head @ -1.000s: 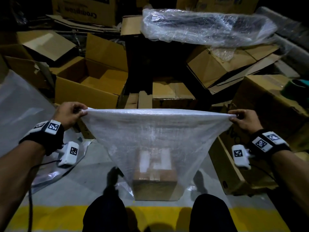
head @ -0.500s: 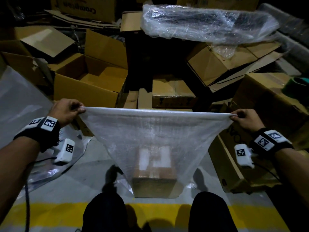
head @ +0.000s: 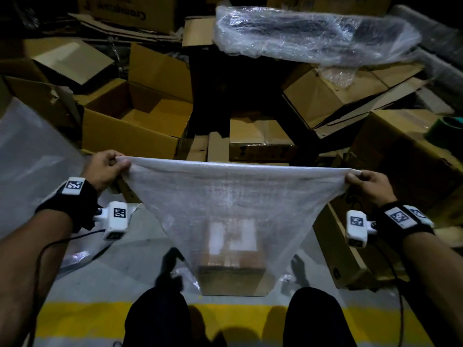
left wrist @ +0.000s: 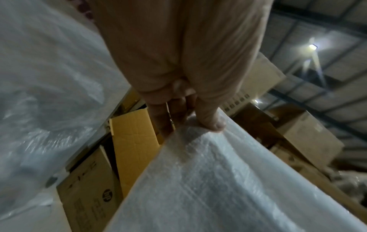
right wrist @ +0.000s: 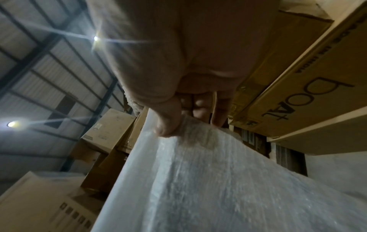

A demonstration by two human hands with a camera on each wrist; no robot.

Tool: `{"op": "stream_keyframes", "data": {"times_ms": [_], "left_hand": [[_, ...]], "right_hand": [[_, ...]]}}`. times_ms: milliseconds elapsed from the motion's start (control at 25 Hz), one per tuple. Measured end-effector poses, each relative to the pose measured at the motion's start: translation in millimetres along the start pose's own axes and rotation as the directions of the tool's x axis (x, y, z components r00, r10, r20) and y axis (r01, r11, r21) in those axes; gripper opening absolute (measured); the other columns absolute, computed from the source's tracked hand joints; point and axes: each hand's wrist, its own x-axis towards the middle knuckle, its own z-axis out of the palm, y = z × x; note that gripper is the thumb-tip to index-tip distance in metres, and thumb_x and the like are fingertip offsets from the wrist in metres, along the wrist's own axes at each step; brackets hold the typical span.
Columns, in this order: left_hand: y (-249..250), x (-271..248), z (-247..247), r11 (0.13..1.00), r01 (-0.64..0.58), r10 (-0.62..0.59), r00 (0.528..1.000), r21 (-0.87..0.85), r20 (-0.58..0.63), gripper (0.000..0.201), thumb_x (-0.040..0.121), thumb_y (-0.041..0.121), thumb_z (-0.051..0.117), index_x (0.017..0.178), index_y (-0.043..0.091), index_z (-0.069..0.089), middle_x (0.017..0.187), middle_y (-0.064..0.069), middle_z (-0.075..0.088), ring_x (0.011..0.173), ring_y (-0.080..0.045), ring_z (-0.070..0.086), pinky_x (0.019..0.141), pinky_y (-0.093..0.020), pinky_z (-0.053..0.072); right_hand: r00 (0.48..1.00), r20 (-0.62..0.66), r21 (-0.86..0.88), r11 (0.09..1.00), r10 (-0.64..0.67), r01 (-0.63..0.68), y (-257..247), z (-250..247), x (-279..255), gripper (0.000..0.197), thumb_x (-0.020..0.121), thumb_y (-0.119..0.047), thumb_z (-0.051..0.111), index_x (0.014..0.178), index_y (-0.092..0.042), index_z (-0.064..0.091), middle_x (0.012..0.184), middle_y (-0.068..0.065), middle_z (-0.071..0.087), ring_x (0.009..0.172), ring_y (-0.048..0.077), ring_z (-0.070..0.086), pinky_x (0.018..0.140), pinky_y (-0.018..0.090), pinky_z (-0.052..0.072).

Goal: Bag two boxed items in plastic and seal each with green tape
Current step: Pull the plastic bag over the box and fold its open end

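Observation:
A translucent plastic bag (head: 235, 196) hangs stretched wide between my hands. My left hand (head: 107, 169) pinches its top left corner, thumb over the film (left wrist: 214, 125). At the top right corner my right hand (head: 368, 182) pinches the bag (right wrist: 198, 172) the same way. A brown cardboard box (head: 233, 274) with a white label sits at the bottom of the bag, on the grey floor between my knees. A roll of green tape (head: 451, 130) rests on a carton at the far right edge.
Open and flattened cardboard cartons (head: 130, 126) crowd the floor ahead and on both sides. A long dark item wrapped in clear plastic (head: 315, 38) lies across boxes at the back. More plastic sheeting (head: 32, 159) lies on my left. A yellow floor stripe (head: 82, 319) runs under my knees.
Both hands have lifted the bag's top edge slightly and kept it pulled taut. The box inside stays in place on the floor.

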Motion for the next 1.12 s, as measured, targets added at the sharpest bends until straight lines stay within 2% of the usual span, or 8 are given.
{"op": "stream_keyframes", "data": {"times_ms": [120,240,360,440,680,880,1040,1120], "left_hand": [[3.4,3.3,-1.4,0.982,-0.063,0.059,0.998,0.18,0.03,0.015,0.092,0.009,0.058,0.08,0.015,0.052,0.079,-0.017,0.056,0.063,-0.022,0.056,0.04,-0.016,0.044],[5.7,1.2,0.5,0.946,-0.112,0.098,0.993,0.305,0.061,0.01,0.092,0.011,0.058,0.09,0.01,0.048,0.087,-0.019,0.054,0.074,-0.031,0.053,0.044,-0.02,0.045],[14.4,-4.8,7.4,0.931,-0.097,0.069,0.993,0.351,0.092,0.018,0.096,0.012,0.051,0.101,0.01,0.034,0.08,-0.014,0.047,0.069,-0.028,0.048,0.054,-0.035,0.039],[18.4,-8.1,8.2,0.925,-0.094,0.038,0.987,0.368,0.156,0.023,0.096,0.005,0.046,0.104,0.012,0.026,0.077,-0.011,0.045,0.067,-0.028,0.047,0.062,-0.038,0.038],[21.5,-6.5,-0.5,0.911,-0.291,0.152,0.896,0.293,0.418,0.042,0.086,-0.023,0.035,0.085,0.018,0.042,0.082,0.001,0.044,0.079,-0.019,0.04,0.068,-0.022,0.033],[15.8,-10.6,-3.0,0.954,-0.181,0.06,0.896,0.238,0.44,0.016,0.095,0.013,0.054,0.091,0.024,0.043,0.092,-0.007,0.048,0.08,-0.023,0.049,0.07,-0.037,0.046],[6.3,-9.9,-5.4,0.945,-0.149,-0.009,0.878,0.291,0.479,0.033,0.087,0.007,0.065,0.099,0.026,0.04,0.109,-0.006,0.045,0.093,-0.031,0.058,0.081,-0.05,0.054],[7.9,-11.3,-3.7,0.928,-0.173,-0.001,0.885,0.33,0.466,0.033,0.089,0.002,0.061,0.099,0.026,0.04,0.109,-0.008,0.046,0.093,-0.033,0.059,0.083,-0.053,0.052]], "right_hand": [[1.0,-0.029,-0.026,1.0,0.012,-0.013,2.3,0.5,3.7,0.013,0.092,-0.017,0.063,0.081,-0.011,0.062,0.078,0.02,0.058,0.073,0.034,0.056,0.07,0.05,0.05],[1.0,-0.012,-0.079,0.997,-0.019,0.018,2.3,1.7,3.4,0.009,0.094,-0.015,0.06,0.093,-0.007,0.061,0.089,0.022,0.06,0.079,0.036,0.058,0.069,0.049,0.052],[0.996,-0.06,-0.202,0.978,-0.072,0.058,-1.8,5.6,0.4,0.02,0.093,-0.011,0.06,0.112,-0.01,0.051,0.098,0.011,0.052,0.084,0.029,0.053,0.06,0.03,0.045],[0.994,-0.081,-0.233,0.971,-0.072,0.052,-1.5,7.5,2.0,0.034,0.093,-0.012,0.06,0.121,-0.014,0.042,0.108,0.009,0.047,0.091,0.025,0.051,0.066,0.033,0.048],[0.992,0.021,-0.421,0.899,-0.121,0.119,6.2,8.4,8.6,0.007,0.098,-0.013,0.048,0.1,-0.019,0.051,0.105,0.007,0.052,0.09,0.024,0.051,0.062,0.029,0.041],[0.994,0.075,-0.363,0.926,-0.082,0.104,14.9,1.5,14.8,0.015,0.095,-0.003,0.051,0.099,-0.016,0.059,0.112,0.013,0.057,0.098,0.029,0.056,0.079,0.041,0.05],[0.988,0.139,-0.324,0.94,-0.061,0.104,9.4,0.6,8.7,0.03,0.086,0.005,0.061,0.114,-0.004,0.062,0.116,0.01,0.055,0.09,0.022,0.056,0.065,0.011,0.052],[0.987,0.15,-0.369,0.924,-0.048,0.101,7.8,0.8,4.7,0.037,0.084,0.006,0.064,0.12,-0.001,0.059,0.114,0.007,0.054,0.095,0.021,0.056,0.073,0.016,0.051]]}}
